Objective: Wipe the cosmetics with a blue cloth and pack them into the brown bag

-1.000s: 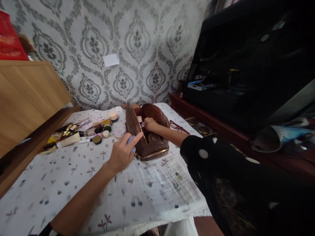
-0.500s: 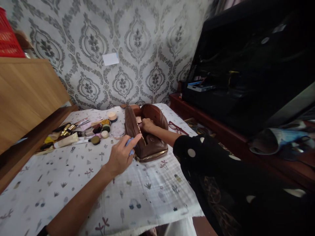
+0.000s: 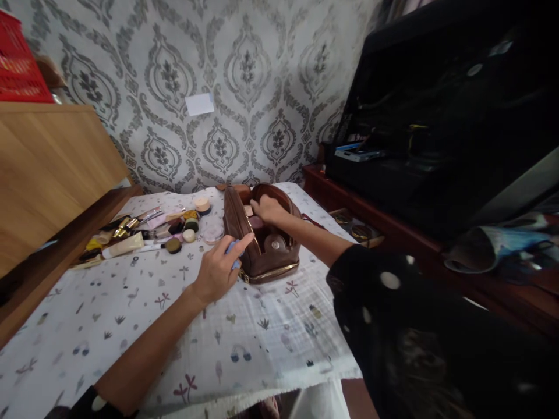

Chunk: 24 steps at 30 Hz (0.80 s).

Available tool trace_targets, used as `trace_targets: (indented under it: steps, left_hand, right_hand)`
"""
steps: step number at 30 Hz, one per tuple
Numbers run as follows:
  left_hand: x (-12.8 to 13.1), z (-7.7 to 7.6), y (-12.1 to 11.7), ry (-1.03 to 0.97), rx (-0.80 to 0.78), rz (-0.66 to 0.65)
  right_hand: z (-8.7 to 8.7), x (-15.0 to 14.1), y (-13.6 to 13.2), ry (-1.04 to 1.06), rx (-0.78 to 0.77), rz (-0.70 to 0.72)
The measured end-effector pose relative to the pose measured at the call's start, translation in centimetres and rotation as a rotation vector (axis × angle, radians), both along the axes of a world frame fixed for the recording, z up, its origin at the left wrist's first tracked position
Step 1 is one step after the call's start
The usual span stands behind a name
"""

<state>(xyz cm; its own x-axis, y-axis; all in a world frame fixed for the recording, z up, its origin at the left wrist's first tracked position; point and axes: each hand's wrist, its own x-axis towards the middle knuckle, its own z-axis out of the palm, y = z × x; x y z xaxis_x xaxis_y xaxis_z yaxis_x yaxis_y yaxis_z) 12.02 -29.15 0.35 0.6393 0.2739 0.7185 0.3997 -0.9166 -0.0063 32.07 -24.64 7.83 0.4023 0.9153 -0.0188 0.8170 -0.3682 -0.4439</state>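
A brown leather bag [image 3: 273, 271] with gold zippers stands unzipped on the patterned cloth. My left hand [image 3: 217, 269] is at its near left side, closed around a small blue thing [image 3: 234, 251], possibly crumpled cloth. Its index finger points along the zipper edge, close to or touching the bag. Above the bag's opening, my right hand [image 3: 269, 210] has its fingers curled downward; the fingertips and anything between them are hidden. Inside the bag show a small pale pink item [image 3: 248, 210] and a darker pinkish one. A round clear-lidded item [image 3: 213, 234] lies left of the bag.
Several makeup items lie at the left, among them a cream tube [image 3: 123, 245], gold-capped tubes and a brush [image 3: 172, 245]. A wooden cabinet [image 3: 52, 157] bounds the left. On the right stand a large black screen-like panel [image 3: 414, 116] and a dark red ledge [image 3: 325, 186].
My right hand has risen slightly out of the bag and shifted right, showing more of the inside and a round item at the near edge. My left hand keeps its hold.
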Motion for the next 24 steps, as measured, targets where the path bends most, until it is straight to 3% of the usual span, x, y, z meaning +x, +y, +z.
trace_targets:
  steps: [4,8,18,24]
  left_hand:
    - [-0.1,0.0,0.2,0.020,0.005,0.006]
    - [-0.1,0.0,0.3,0.014,0.000,-0.005]
    - [-0.2,-0.4,0.6,0.054,-0.054,0.013]
    - [-0.2,-0.6,0.7,0.069,-0.103,0.000]
  right_hand:
    - [2.3,0.8,-1.6,0.010,0.090,0.027]
    - [2.5,0.5,-2.6,-0.027,0.063,0.068]
    - [-2.3,-0.3,-0.2,-0.025,-0.215,0.107]
    - [-4.0,-0.3,1.2,-0.031,-0.247,0.086]
